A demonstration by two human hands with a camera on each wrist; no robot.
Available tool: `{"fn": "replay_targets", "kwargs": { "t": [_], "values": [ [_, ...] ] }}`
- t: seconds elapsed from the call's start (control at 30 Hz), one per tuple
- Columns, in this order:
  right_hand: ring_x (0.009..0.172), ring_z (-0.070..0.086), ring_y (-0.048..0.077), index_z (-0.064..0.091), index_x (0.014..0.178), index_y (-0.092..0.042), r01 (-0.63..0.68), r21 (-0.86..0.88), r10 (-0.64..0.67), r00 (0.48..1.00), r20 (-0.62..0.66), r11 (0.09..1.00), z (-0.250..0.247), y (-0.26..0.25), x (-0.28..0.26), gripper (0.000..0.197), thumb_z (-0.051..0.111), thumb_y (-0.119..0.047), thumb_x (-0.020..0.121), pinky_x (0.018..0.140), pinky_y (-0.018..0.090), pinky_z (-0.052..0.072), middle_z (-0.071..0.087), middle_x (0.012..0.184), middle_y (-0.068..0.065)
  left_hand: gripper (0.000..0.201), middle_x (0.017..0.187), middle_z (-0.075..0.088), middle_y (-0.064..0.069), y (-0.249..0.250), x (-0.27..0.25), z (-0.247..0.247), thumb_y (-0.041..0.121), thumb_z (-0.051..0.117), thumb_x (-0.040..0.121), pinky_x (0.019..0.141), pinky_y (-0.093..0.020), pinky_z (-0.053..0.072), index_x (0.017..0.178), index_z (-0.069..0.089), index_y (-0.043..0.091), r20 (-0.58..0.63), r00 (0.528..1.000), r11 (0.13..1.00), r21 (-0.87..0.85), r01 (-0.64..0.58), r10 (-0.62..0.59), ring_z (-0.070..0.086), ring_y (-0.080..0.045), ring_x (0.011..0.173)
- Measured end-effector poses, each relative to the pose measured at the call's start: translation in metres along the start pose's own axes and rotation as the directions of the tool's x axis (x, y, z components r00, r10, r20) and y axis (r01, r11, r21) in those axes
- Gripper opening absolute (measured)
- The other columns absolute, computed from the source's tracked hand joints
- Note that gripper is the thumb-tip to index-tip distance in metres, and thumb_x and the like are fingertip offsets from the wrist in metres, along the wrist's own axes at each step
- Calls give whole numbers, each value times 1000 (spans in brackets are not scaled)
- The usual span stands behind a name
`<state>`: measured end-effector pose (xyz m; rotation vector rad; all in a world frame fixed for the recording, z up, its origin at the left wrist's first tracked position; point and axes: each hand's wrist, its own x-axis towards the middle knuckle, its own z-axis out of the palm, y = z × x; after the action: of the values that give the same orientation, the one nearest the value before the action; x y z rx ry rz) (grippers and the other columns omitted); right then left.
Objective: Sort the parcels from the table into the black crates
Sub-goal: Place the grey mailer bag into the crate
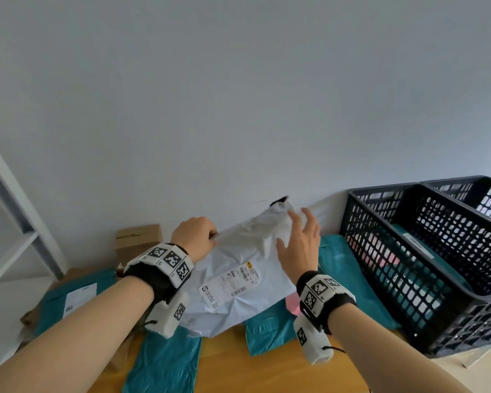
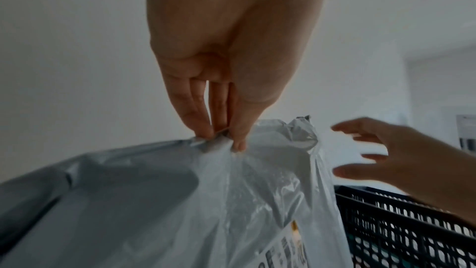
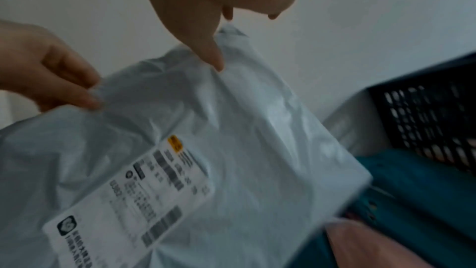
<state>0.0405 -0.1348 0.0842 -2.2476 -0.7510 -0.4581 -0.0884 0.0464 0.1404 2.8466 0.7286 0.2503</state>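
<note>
A large white plastic mailer with a printed label is lifted above the table's parcel pile. My left hand pinches its upper left edge between thumb and fingers. The right hand hovers spread over the mailer's upper right part, fingers straight, thumb tip near the plastic. Two black crates stand at the right; the nearer one holds teal and pink parcels.
Teal mailers lie on the wooden table under and around the white one, with a pink parcel beneath. Cardboard boxes stand against the wall at back left. A white shelf frame rises at far left.
</note>
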Motion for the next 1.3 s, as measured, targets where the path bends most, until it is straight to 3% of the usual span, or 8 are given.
{"fn": "replay_targets", "kwargs": {
  "t": [0.27, 0.43, 0.53, 0.63, 0.8, 0.97, 1.1, 1.3],
  "values": [
    [139, 20, 33, 25, 144, -3, -306, 156, 294, 951, 99, 939, 32, 20, -20, 78, 72, -14, 81, 115, 40, 22, 21, 149, 17, 13, 83, 72, 2, -26, -16, -22, 28, 67, 85, 74, -30, 50, 83, 72, 16, -159, 975, 965, -238, 113, -154, 65, -21, 81],
    [142, 24, 28, 13, 150, -7, -535, 426, 409, 840, 355, 730, 43, 24, -10, 96, 77, -14, 78, 116, 42, 23, 24, 153, 15, 11, 79, 71, 4, -47, -22, -33, 27, 68, 85, 69, -23, 43, 87, 74, 18, -212, 948, 919, -366, 148, -238, 62, -12, 73],
    [136, 37, 28, 13, 150, -11, -620, 527, 381, 779, 498, 581, 48, 27, -5, 98, 78, -12, 77, 112, 42, 31, 35, 149, 12, 5, 71, 70, 9, -66, -22, -35, 26, 71, 83, 76, -30, 53, 82, 75, 23, -181, 935, 838, -517, 174, -306, 67, -14, 73],
    [121, 51, 26, 24, 147, -15, -641, 571, 302, 758, 579, 513, 52, 25, -1, 87, 76, -7, 78, 91, 38, 47, 51, 132, 7, 14, 75, 73, 2, -76, -25, -39, 18, 73, 82, 78, -42, 58, 73, 70, 29, -163, 917, 731, -659, 174, -365, 71, -22, 75],
    [94, 63, 28, 33, 143, -19, -654, 646, 189, 745, 640, 394, 52, 9, 10, 74, 65, 9, 83, 68, 31, 57, 61, 111, 23, 17, 80, 71, -2, -85, -27, -42, 9, 70, 84, 71, -28, 59, 100, 70, 3, -149, 890, 634, -752, 180, -430, 69, -20, 74],
    [94, 63, 35, 38, 141, -17, -637, 673, 111, 752, 649, 376, 52, -5, 22, 69, 61, 13, 83, 80, 46, 57, 59, 106, 26, 27, 85, 71, -10, -99, -27, -48, 7, 72, 81, 63, -24, 59, 107, 67, 0, -152, 868, 573, -802, 171, -472, 68, -22, 72],
    [96, 66, 36, 40, 136, -25, -607, 677, 48, 758, 651, 416, 44, -20, 34, 69, 60, 13, 83, 79, 44, 58, 64, 106, 24, 35, 79, 71, -10, -107, -30, -57, 4, 69, 83, 59, -27, 54, 114, 59, 14, -202, 872, 590, -799, 116, -446, 65, -22, 65],
    [90, 68, 31, 37, 134, -37, -509, 709, -50, 795, 605, 488, 30, -48, 58, 72, 57, 12, 86, 71, 38, 59, 68, 101, 18, 47, 87, 73, -8, -127, -31, -63, 8, 68, 85, 87, -46, 54, 129, 53, 14, -220, 869, 629, -767, 127, -443, 69, -25, 84]
  ]
}}
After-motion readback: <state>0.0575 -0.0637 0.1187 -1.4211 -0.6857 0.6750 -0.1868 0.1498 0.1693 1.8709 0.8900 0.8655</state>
